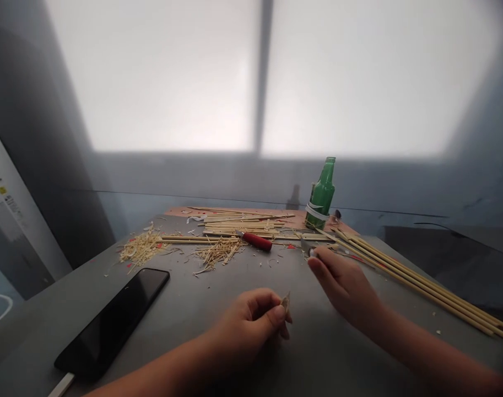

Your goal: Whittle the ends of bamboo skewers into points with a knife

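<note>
At twelve o'clock, red-handled tool (257, 241) beside shavings (218, 253). Our left hand (257, 317), six o'clock, pinches small pale piece (285, 302); our right (345, 282), four o'clock, closed round small blade (307, 247).

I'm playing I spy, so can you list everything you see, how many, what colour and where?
Table: one, grey, below
Phone: one, black, table's left
Cable end: one, white, at phone
Bottle: one, green, back right
Red-handled tool: one, middle
Shaving piles: two, straw-coloured, left and middle
Short sticks: many, tan, back middle
Long sticks: several, tan, right
Bright panels: two, white, behind
Wall: one, blue-grey, behind
Left hand: one, holding a small pale piece
Right hand: one, holding a partly hidden tool
</note>
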{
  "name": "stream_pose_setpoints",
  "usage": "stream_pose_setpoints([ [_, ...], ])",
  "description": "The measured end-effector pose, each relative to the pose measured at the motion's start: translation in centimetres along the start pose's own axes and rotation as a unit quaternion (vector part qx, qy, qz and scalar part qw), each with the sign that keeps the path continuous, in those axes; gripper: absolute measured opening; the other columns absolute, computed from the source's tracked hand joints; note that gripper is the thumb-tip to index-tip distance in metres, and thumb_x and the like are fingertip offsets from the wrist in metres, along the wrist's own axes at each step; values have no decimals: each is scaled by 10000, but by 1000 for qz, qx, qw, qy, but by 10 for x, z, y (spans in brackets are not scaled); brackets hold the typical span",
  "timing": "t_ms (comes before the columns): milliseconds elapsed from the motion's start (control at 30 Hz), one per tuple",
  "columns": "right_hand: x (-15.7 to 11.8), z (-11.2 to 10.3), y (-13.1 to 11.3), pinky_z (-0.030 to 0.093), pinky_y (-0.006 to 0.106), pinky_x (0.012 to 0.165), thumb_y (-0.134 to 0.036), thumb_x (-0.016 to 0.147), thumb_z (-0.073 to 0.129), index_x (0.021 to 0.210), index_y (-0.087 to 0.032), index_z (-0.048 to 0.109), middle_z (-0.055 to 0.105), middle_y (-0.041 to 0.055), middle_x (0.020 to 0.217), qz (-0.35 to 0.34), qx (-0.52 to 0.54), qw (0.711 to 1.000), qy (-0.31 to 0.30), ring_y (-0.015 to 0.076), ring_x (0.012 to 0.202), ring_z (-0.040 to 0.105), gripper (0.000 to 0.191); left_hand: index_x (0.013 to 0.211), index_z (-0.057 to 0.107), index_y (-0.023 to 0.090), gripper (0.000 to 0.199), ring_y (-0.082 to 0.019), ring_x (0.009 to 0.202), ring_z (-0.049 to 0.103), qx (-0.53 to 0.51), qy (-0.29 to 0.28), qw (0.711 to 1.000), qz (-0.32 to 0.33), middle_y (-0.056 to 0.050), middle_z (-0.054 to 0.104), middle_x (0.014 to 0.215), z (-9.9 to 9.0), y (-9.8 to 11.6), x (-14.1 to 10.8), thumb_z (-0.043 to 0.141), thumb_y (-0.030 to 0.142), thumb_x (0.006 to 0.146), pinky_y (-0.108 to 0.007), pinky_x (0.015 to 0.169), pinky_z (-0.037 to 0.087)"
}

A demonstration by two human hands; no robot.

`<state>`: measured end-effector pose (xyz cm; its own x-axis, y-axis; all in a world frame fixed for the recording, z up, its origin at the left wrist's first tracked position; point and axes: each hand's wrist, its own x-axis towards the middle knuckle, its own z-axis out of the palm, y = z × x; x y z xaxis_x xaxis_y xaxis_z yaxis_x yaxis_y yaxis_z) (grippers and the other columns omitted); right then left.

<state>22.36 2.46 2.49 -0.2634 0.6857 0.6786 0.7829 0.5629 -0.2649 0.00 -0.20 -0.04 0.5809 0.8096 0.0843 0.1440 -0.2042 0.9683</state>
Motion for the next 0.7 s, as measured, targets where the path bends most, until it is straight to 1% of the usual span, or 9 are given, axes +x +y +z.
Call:
stream_pose_setpoints([
  [67, -4, 5, 0, 325, 256, 437, -652, 1019, 262, 681, -259, 361, 454, -40, 530, -21, -5, 1000, -12, 142, 431, 448, 528, 857, 618, 179, 336, -175, 719, 530, 81, 49, 995, 8, -32, 590, 782, -6, 3, 2, 495, 491, 893, -305, 683, 425],
  [133, -6, 9, 3, 332, 254, 446, -652, 1015, 293, 690, -250, 411, 490, -31, 546, -40, -12, 999, -28, 142, 433, 469, 531, 819, 655, 174, 229, -197, 789, 536, 172, 99, 980, 13, -49, 614, 836, -16, 5, 6, 558, 372, 882, -325, 727, 405],
  [200, -7, 12, 7, 333, 254, 455, -642, 1020, 289, 698, -244, 443, 515, -23, 559, -55, -19, 998, -37, 144, 440, 484, 535, 851, 686, 176, 146, -204, 788, 549, 247, 119, 962, 5, -43, 640, 823, -29, 8, 11, 597, 289, 873, -333, 729, 402],
  [267, -8, 16, 12, 327, 258, 466, -631, 1029, 264, 709, -241, 464, 534, -13, 574, -63, -25, 997, -40, 149, 454, 493, 543, 972, 700, 190, 140, -196, 744, 575, 302, 117, 946, -11, -18, 670, 793, -42, 9, 18, 654, 262, 861, -325, 705, 421],
  [367, -10, 24, 20, 313, 264, 475, -616, 1039, 229, 732, -237, 489, 557, 0, 596, -65, -30, 997, -40, 156, 469, 501, 553, 938, 704, 195, 80, -194, 762, 624, 373, 92, 923, -18, -8, 704, 817, -56, 8, 29, 695, 243, 875, -334, 734, 481],
  [433, -12, 28, 24, 303, 265, 477, -612, 1042, 215, 733, -235, 494, 559, 1, 599, -63, -30, 997, -41, 154, 469, 496, 561, 982, 699, 183, 103, -202, 860, 658, 413, 70, 908, -13, -33, 716, 943, -61, 6, 34, 649, 264, 944, -369, 802, 535],
  [533, -15, 31, 26, 312, 262, 490, -597, 1049, 216, 756, -230, 514, 565, 1, 613, -59, -27, 997, -46, 149, 483, 497, 557, 1216, 631, 183, 278, -230, 1036, 657, 468, 55, 882, -5, -91, 648, 1237, -75, 5, 42, 613, 345, 991, -441, 886, 573],
  [600, -16, 31, 25, 326, 259, 503, -583, 1055, 219, 781, -223, 534, 575, 3, 629, -57, -23, 997, -51, 145, 497, 498, 551, 1257, 613, 199, 307, -239, 1069, 647, 508, 69, 859, -10, -100, 622, 1294, -95, 7, 45, 612, 352, 991, -451, 903, 570],
  [700, -16, 30, 24, 337, 261, 516, -583, 1056, 222, 780, -215, 542, 579, 8, 637, -57, -18, 996, -59, 143, 510, 493, 560, 1273, 601, 185, 338, -248, 1071, 649, 568, 95, 817, -33, -101, 621, 1289, -138, 9, 48, 626, 354, 982, -460, 896, 572],
])
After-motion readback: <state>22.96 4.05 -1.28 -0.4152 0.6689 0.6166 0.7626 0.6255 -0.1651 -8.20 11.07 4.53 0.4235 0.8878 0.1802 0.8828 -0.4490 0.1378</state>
